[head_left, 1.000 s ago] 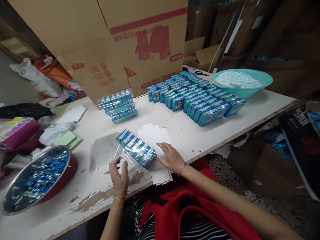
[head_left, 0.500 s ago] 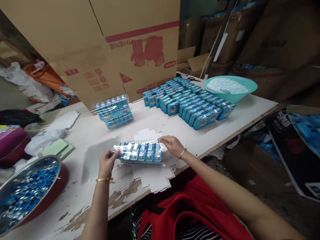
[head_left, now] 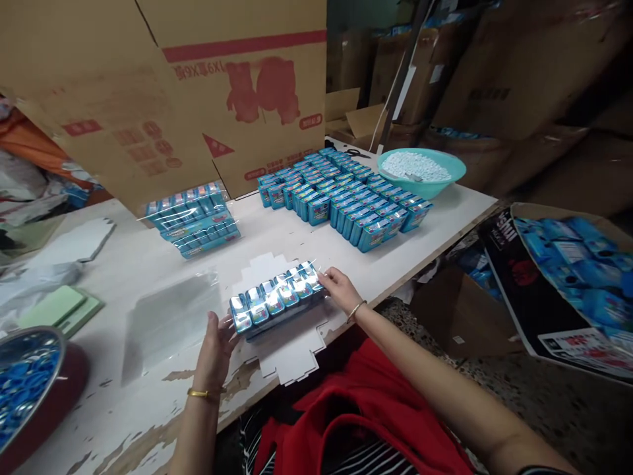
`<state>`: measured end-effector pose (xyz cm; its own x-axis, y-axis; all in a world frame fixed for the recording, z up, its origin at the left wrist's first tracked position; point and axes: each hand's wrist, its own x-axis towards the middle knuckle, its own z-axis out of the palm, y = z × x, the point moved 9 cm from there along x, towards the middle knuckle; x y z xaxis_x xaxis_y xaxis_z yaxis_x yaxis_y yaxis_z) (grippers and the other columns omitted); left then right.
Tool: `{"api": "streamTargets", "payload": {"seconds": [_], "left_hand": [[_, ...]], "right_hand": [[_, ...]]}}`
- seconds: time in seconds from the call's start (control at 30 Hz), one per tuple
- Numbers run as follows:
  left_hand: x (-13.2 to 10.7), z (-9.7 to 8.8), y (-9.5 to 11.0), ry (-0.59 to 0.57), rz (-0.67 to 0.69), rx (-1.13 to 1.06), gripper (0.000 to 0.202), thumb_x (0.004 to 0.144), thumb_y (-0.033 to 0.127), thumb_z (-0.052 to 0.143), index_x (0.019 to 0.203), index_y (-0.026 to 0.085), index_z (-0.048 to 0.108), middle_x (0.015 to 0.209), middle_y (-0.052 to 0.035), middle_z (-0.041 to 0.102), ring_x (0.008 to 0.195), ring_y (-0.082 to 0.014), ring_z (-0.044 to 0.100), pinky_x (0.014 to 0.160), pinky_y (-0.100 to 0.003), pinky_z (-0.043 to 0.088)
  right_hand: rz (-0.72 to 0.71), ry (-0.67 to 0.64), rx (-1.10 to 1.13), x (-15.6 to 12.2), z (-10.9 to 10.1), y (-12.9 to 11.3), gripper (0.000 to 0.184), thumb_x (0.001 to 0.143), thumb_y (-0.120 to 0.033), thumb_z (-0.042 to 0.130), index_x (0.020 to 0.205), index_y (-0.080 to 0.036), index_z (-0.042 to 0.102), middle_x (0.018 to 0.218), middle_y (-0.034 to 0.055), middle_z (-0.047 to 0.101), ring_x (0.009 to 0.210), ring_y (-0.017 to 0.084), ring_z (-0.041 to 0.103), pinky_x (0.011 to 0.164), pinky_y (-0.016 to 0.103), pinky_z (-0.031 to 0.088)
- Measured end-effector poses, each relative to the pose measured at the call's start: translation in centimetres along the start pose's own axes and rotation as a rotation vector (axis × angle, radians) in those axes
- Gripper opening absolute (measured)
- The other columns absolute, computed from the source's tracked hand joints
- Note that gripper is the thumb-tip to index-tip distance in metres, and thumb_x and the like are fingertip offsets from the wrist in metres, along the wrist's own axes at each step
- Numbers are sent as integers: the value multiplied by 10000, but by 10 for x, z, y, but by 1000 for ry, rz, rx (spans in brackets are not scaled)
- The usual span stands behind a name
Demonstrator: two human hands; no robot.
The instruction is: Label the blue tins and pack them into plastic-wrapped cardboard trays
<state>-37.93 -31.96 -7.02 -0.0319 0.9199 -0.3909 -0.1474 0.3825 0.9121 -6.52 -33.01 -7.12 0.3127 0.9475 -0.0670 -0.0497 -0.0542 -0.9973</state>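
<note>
Between my hands is a pack of small blue boxes (head_left: 274, 300), lined up in a row under shiny clear film and tilted, its right end higher. My left hand (head_left: 217, 346) grips the left end, thumb raised and the other fingers partly hidden behind the pack. At the right end, my right hand (head_left: 339, 289) pinches the pack's corner with thumb and fingers. Under the pack lie white die-cut card sheets (head_left: 291, 359). To the left, a stack of clear plastic film (head_left: 168, 326) rests flat on the table.
Wrapped packs (head_left: 195, 221) are stacked near a large cardboard box (head_left: 178, 86). Rows of blue boxes (head_left: 341, 194) stand farther back, beside a turquoise basin (head_left: 430, 188) of white pieces. At left are a bowl (head_left: 74, 379) of blue pieces and green pads (head_left: 59, 310). An open carton (head_left: 524, 290) stands right.
The pack has turned from level to tilted, with its right end raised. My left hand has shifted from the film's upper corner to lower around the left end. The view has swung right.
</note>
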Motion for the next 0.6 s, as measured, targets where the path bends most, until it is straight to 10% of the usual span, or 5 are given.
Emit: {"api": "streamTargets", "payload": {"seconds": [0.6], "left_hand": [[-10, 14, 11, -45, 68, 60, 767, 633, 722, 619, 1103, 117, 649, 1045, -144, 679, 999, -258, 613, 756, -317, 502]], "right_hand": [[152, -15, 221, 2, -1, -2, 595, 510, -667, 721, 609, -205, 360, 561, -82, 399, 553, 87, 430, 567, 233, 411]]}}
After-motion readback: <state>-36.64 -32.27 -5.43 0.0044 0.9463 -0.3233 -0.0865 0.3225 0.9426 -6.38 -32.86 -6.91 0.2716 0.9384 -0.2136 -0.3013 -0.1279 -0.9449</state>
